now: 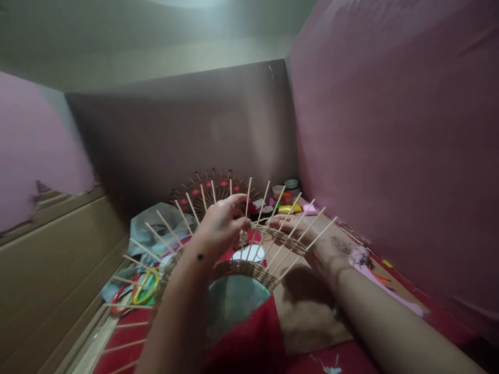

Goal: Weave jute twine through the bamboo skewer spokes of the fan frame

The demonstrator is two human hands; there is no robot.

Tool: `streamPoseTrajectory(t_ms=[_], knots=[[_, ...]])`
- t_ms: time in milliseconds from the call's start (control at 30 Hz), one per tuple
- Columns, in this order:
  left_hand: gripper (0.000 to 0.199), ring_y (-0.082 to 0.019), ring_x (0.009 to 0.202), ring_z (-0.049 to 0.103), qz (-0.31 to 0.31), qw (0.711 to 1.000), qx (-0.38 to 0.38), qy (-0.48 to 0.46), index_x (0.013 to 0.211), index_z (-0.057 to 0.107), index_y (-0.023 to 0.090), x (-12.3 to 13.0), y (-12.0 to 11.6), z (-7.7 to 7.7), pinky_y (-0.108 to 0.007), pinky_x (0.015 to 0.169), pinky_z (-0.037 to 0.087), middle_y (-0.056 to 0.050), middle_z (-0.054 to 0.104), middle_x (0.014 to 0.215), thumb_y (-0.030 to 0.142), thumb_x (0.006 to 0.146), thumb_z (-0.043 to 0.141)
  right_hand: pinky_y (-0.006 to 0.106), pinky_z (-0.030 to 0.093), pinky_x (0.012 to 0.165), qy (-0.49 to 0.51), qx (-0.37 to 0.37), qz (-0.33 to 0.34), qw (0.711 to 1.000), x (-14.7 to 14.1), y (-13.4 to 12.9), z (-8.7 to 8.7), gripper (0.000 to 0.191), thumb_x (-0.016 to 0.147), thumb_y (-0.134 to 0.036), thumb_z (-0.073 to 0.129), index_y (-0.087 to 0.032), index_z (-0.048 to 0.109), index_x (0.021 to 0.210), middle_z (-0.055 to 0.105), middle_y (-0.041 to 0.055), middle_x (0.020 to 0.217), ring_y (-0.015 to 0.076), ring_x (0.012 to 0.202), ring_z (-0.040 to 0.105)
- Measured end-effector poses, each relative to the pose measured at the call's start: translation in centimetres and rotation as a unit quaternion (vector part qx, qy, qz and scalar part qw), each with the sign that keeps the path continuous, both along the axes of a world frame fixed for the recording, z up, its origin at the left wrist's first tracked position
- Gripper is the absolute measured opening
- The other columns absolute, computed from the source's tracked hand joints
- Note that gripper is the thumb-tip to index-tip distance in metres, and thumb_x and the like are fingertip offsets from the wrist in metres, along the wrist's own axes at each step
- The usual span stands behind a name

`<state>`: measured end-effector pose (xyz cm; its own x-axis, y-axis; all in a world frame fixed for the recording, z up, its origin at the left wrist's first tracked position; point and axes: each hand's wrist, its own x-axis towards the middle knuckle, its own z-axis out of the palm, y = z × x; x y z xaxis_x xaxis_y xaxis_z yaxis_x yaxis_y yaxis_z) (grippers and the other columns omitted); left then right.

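The fingers of the left hand [221,221] grip the woven band [286,239] beside a stick [248,197]; those of the right hand [293,226] curl behind it, their hold unclear; the spoked wicker frame [262,272] spreads below; beyond, a flower-dotted piece [202,192] stands near the wall [183,135].

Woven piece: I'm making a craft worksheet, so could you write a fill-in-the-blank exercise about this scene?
1. A dark spot marks the ____ wrist.
2. The right hand is at the ____ band of the woven piece, not its inner one.
3. Beside the pink packet lies a ____ one.

Missing words: left; outer; yellow
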<state>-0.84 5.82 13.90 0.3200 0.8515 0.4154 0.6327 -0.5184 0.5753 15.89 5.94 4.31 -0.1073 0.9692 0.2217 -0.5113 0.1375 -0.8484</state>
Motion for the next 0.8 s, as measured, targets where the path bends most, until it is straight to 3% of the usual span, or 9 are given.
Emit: streamPoseTrajectory(t_ms=[100,200,433,500,633,800], knots=[[0.046,-0.006,0.03,0.039,-0.053,0.99,-0.131,-0.004,0.115,0.056,0.015,0.7,0.7,-0.8,-0.02,0.03,0.03,0.006,0.054,0.049,0.008,0.07,0.053,0.02,0.042,0.056,0.033,-0.022,-0.023,0.999,1.3,-0.1,0.1,0.006,0.067,-0.022,0.07,-0.022,0.067,0.072,0.059,-0.0014,0.07,0.0066,0.058,0.05],[0.041,-0.007,0.032,0.041,-0.053,0.985,-0.167,-0.001,0.111,0.057,0.014,0.8,1.4,-1.8,-0.02,0.031,0.031,0.006,0.051,0.046,0.009,0.07,0.052,0.021,0.04,0.051,0.058,-0.054,-0.004,0.997,2.3,0.8,-0.6,0.008,0.066,-0.017,0.07,-0.022,0.065,0.071,0.056,-0.003,0.064,0.0064,0.052,0.045],[0.038,-0.009,0.035,0.047,-0.033,0.985,-0.15,0.079,0.109,0.056,0.013,-0.7,1.6,-3.0,-0.021,0.036,0.037,0.001,0.059,0.057,0.014,0.072,0.05,0.021,0.03,0.041,0.061,-0.099,0.092,0.989,1.9,3.4,-2.7,0.012,0.062,-0.011,0.069,-0.018,0.059,0.061,0.048,-0.0054,0.051,0.0048,0.041,0.032],[0.041,-0.009,0.037,0.048,-0.026,0.982,-0.152,0.106,0.113,0.054,0.012,-1.2,1.4,-3.1,-0.021,0.038,0.038,0.001,0.058,0.057,0.014,0.071,0.05,0.02,0.03,0.041,0.063,-0.103,0.107,0.987,1.9,3.6,-2.9,0.012,0.061,-0.011,0.069,-0.016,0.059,0.062,0.049,-0.0052,0.051,0.0044,0.042,0.035],[0.043,-0.009,0.041,0.05,-0.029,0.98,-0.137,0.14,0.113,0.055,0.011,-1.9,0.9,-3.7,-0.022,0.044,0.039,0.002,0.057,0.056,0.014,0.07,0.052,0.021,0.042,0.054,0.081,-0.104,0.089,0.987,2.3,3.3,-3.0,0.009,0.065,-0.015,0.067,-0.018,0.062,0.072,0.06,-0.0016,0.065,0.0077,0.056,0.052],[0.04,-0.011,0.043,0.049,-0.003,0.985,-0.123,0.125,0.11,0.059,0.012,-2.6,0.5,-4.8,-0.023,0.045,0.036,0.002,0.056,0.05,0.015,0.071,0.051,0.02,0.038,0.051,0.085,-0.093,0.065,0.99,2.2,2.9,-2.7,0.011,0.063,-0.015,0.066,-0.018,0.06,0.072,0.058,-0.0032,0.061,0.0069,0.053,0.049]])
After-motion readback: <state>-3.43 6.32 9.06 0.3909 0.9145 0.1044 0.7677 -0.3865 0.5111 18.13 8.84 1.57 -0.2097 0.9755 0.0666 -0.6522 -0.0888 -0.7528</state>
